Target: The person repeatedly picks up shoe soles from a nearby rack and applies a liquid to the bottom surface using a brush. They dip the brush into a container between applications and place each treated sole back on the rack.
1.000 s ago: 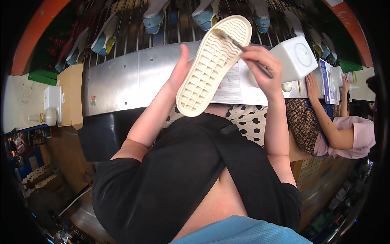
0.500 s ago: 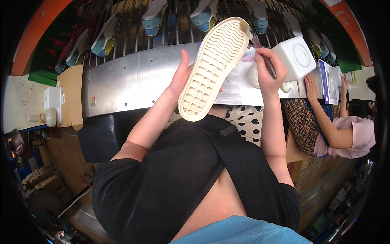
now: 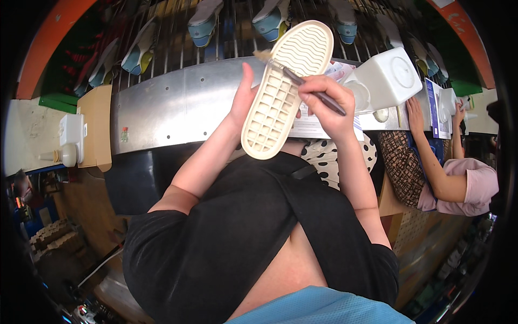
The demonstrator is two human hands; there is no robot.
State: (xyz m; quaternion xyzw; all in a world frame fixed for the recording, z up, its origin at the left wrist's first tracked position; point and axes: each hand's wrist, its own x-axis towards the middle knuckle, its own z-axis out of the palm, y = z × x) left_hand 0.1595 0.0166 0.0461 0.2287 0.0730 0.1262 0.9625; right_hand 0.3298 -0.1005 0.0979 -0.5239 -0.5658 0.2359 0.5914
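My left hand (image 3: 244, 102) holds a cream shoe sole (image 3: 270, 110) at its left side, thumb stretched up and the other fingers mostly hidden behind it. The sole stands slanted, its gridded and wavy-grooved face toward me. In my right hand (image 3: 332, 105) is a paintbrush (image 3: 293, 76), gripped by its dark handle, which crosses over the middle of the sole. Its pale bristles lie at the sole's left edge, below the rounded upper end; whether they touch the edge I cannot tell.
A white plastic jug (image 3: 386, 78) lies tipped on the metal worktop (image 3: 162, 108), beside printed sheets (image 3: 324, 127). Behind runs a roller conveyor (image 3: 232, 27) carrying blue-and-grey shoes (image 3: 204, 24). An opened cardboard box (image 3: 98, 127) stands at left. A co-worker (image 3: 450, 178) sits at right.
My right hand has moved left, carrying the brush from the sole's upper right edge across to its left edge. The sole has turned slightly more upright in my left hand.
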